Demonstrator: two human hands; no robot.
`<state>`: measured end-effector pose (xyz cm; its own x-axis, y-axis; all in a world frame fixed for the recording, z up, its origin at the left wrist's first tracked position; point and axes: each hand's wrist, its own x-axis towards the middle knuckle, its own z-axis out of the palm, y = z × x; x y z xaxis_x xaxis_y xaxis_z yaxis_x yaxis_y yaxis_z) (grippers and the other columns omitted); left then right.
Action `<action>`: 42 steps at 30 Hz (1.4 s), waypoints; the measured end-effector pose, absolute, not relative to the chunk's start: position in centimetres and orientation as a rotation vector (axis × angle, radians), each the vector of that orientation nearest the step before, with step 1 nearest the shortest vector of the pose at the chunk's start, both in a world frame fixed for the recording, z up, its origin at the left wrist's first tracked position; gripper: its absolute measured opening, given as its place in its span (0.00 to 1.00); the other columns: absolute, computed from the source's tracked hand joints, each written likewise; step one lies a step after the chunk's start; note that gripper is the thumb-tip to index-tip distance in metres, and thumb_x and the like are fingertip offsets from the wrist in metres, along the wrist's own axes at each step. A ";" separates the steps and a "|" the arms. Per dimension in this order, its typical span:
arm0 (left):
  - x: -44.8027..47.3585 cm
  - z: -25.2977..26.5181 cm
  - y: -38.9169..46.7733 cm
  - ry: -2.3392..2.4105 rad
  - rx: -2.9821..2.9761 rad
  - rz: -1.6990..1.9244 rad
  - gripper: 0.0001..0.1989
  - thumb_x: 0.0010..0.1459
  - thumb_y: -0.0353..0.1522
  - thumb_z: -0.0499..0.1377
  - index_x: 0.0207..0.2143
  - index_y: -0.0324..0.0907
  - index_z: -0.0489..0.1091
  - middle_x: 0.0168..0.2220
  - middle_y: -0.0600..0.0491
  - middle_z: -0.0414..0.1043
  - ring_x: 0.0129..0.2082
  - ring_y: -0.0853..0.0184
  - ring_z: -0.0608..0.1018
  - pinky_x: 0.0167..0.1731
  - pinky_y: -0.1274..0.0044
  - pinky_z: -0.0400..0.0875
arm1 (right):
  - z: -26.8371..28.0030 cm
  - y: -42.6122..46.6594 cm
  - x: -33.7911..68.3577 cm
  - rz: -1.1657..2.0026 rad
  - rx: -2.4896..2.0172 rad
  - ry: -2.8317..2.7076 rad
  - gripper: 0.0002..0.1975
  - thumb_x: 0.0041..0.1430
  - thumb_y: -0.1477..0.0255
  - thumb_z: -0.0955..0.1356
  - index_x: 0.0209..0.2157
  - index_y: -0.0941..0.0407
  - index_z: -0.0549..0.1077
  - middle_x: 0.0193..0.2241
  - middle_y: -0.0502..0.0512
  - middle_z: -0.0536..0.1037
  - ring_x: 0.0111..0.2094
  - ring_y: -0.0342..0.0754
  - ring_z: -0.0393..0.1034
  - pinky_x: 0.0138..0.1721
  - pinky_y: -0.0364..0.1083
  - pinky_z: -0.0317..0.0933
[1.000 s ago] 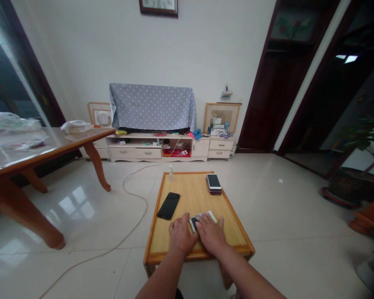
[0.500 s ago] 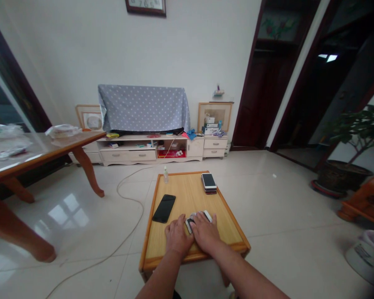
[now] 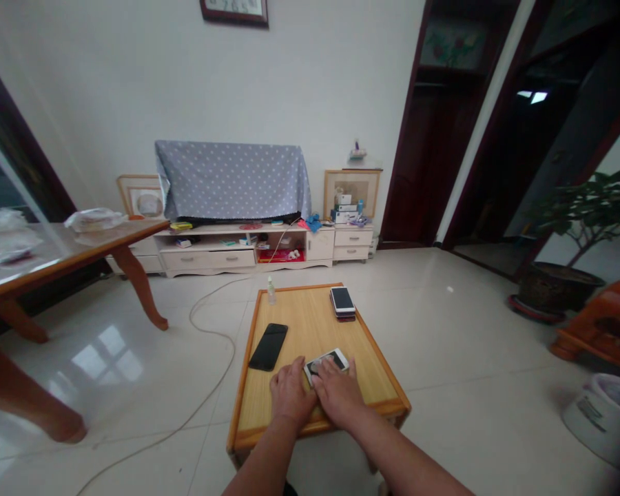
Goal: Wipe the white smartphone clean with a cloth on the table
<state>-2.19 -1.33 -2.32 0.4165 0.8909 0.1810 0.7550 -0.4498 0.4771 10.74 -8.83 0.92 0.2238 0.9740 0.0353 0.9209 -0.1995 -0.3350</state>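
Note:
A white-framed smartphone (image 3: 339,359) with a dark screen lies slanted on the small wooden table (image 3: 310,313), near its front. My left hand (image 3: 291,394) steadies the phone at its left edge, fingers bent around that side. Over the screen lies my right hand (image 3: 339,393), its fingertips pressing a small pale wad (image 3: 320,363), perhaps a wipe or cloth, against the glass. My fingers partly cover both the wad and the phone's lower part. To the left rests a black smartphone (image 3: 269,346), apart from my hands.
A stack of phones (image 3: 343,303) sits at the table's far right, and a small clear bottle (image 3: 271,291) stands at its far left corner. A cable (image 3: 207,403) runs over the floor. A larger table (image 3: 134,238) stands left; a white bucket (image 3: 602,417) stands right.
My right hand's fingers have shifted down and left across the phone, uncovering more of its upper right end. My left hand keeps its place at the edge. The whole view has shifted slightly.

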 end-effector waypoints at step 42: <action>-2.4 -0.8 -2.2 1.387 2.377 0.562 0.29 0.49 0.39 0.63 0.55 0.50 0.67 0.54 0.51 0.73 0.57 0.58 0.69 0.58 0.66 0.54 | -0.1 -12.2 12.1 0.357 -2.403 -1.557 0.31 0.71 0.52 0.45 0.65 0.41 0.63 0.68 0.46 0.58 0.72 0.58 0.34 0.65 0.73 0.27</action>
<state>-2.38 -2.17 -0.80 0.4478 0.8783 0.1677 0.7477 -0.4706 0.4685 12.05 -12.25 -0.07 0.3970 0.9154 -0.0662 0.8528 -0.3946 -0.3420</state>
